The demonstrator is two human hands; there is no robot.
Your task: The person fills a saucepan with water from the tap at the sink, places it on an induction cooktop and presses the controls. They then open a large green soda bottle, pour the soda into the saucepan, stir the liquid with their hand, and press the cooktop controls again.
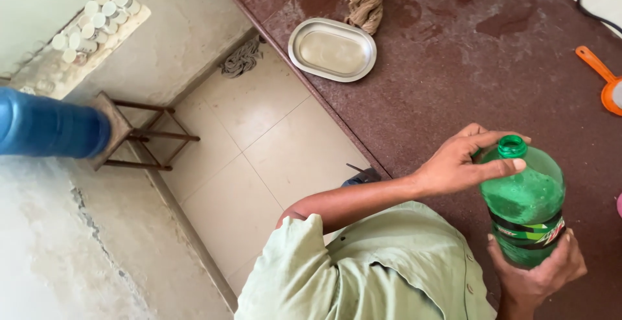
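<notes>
Hands (463, 161) around green bottle (525, 206)

Most of the dark red speckled stone counter (453, 60) lies bare. At its far left edge sit an oval steel tray (332, 49) and a knotted beige rag (365, 5). An orange plastic strainer (604, 83) blocks the right edge. The open green plastic bottle (525, 206) stands near, hands around it.

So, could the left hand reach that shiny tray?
Probably yes: only bare counter lies between the left hand and the tray, though it is holding the green bottle.
</notes>
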